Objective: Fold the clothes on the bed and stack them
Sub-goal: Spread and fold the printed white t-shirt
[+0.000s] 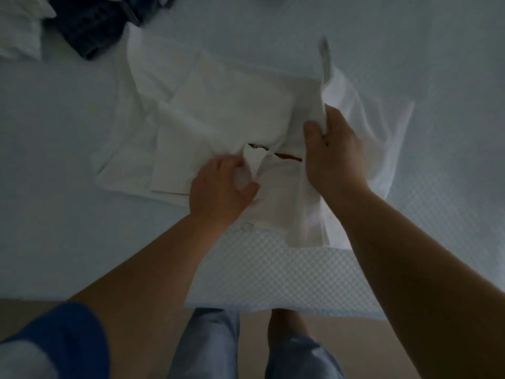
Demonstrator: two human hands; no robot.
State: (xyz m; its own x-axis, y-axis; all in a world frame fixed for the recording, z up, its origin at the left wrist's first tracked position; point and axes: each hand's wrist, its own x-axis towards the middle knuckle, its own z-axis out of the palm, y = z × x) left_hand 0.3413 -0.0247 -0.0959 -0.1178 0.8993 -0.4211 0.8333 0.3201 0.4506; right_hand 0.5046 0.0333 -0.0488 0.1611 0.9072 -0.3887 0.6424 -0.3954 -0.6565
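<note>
Garment in hand: a white shirt [218, 110] lies spread on the bed [437, 64], near the edge where the person stands, its left part already lying in flat, overlapping panels.
Left hand [222, 188]: its grip is closed, pinching a small bunch of the shirt's cloth near the collar.
Right hand [332, 149]: its grip is wrapped round a gathered fold of the shirt's right side, lifted a little off the bed.
Step, as I judge it: bringing the right side over toward the middle, so this shirt looks partly folded, not finished.
Done so far: a white folded piece [19, 26] sits at the far left corner; whether it is a finished stack I cannot tell.
Left to do: a dark garment [93, 26] lies crumpled beside it, unfolded, well apart from the shirt; the shirt has not been stacked.
Labels and writing: a thin reddish-brown strip [288, 157] shows inside the collar; no writing can be read on it, and the picture is dim and blurred.
</note>
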